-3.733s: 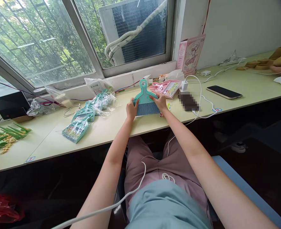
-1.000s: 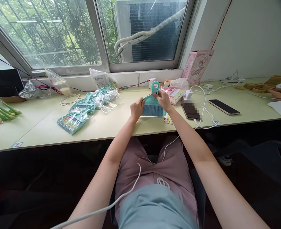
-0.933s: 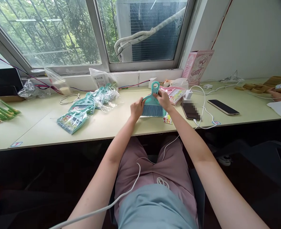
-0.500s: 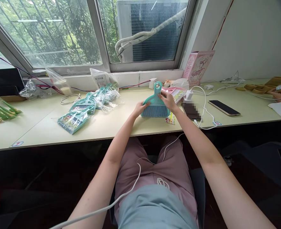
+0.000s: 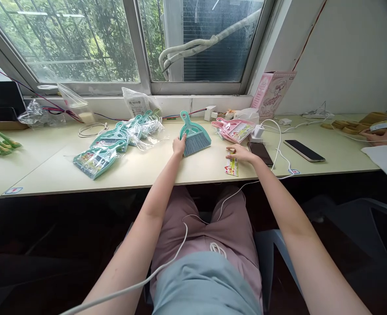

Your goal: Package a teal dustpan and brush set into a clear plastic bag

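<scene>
On the table (image 5: 147, 170), near bagged sets (image 5: 96, 161), the left hand (image 5: 179, 145) clamps the teal dustpan set (image 5: 196, 139) by its side, presumably to steady it; the right hand (image 5: 241, 152) overlaps the printed card (image 5: 232, 168), its grip unclear.

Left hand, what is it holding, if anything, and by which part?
The left hand holds the teal dustpan and brush set by its left edge.

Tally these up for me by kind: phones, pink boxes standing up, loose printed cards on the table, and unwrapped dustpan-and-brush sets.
Phones: 2, the left phone and the right phone
Pink box: 1
Printed card: 1, by the right hand
Dustpan-and-brush set: 1, in the left hand
Total: 5
</scene>
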Demonstrator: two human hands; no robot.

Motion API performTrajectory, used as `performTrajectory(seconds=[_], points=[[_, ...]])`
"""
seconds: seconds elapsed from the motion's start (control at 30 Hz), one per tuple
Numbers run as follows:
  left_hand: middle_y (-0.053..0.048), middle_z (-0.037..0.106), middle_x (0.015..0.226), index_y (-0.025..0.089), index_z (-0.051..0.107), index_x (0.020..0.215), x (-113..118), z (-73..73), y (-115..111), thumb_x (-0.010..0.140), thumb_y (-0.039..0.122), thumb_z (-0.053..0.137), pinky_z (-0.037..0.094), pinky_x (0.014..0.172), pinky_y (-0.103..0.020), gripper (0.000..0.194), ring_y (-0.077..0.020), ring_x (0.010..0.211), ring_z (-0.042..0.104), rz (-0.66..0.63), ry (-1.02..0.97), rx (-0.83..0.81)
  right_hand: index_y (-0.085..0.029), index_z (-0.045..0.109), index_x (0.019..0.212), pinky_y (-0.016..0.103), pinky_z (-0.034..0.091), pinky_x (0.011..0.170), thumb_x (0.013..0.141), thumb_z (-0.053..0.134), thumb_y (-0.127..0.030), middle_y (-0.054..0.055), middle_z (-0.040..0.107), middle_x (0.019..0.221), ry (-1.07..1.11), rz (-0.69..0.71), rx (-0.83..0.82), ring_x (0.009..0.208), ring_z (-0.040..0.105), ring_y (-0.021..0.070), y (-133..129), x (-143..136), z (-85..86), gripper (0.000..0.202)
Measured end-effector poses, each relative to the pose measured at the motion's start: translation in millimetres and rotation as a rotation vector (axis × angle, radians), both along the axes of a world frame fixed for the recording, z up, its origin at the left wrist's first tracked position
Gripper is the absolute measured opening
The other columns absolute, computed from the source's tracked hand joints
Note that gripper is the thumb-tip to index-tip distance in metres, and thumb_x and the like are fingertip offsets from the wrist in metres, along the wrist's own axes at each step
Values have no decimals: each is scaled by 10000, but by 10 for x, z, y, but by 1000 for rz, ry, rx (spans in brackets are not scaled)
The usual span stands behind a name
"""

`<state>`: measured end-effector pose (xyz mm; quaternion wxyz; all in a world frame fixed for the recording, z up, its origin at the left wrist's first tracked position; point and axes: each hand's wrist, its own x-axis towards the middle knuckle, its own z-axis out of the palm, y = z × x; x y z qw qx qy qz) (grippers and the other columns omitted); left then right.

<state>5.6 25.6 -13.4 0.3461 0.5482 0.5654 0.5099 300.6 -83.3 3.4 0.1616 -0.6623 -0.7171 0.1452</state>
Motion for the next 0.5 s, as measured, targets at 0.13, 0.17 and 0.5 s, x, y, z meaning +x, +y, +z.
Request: performTrajectory(seconds=[0.13, 0.17, 0.5], points=[[-91, 670, 863, 160, 658, 876, 5, -19, -11, 902, 511, 517, 429, 771, -295, 379, -223, 882, 615, -8, 7, -1, -144, 656, 1287, 369, 498, 983, 709, 792, -449, 164, 637, 1332, 35, 5, -73, 1140, 650, 310, 63, 114, 106, 667], [-93, 673, 868, 159, 661, 883, 7, -17, -18, 904, 507, 520, 433, 775, -295, 376, -224, 889, 616, -14, 1, -1, -150, 684, 1242, 363, 506, 959, 681, 809, -438, 155, 666, 1290, -1, 2, -93, 1132, 654, 314, 78, 147, 124, 644], [-110, 694, 876, 153, 670, 961, 21, 56, -126, 898, 530, 530, 458, 798, -319, 407, -243, 925, 641, -32, -32, -15, -177, 735, 727, 289, 434, 631, 514, 850, -502, 67, 711, 774, 21, 53, -248, 753, 615, 209, 29, 73, 268, 406]])
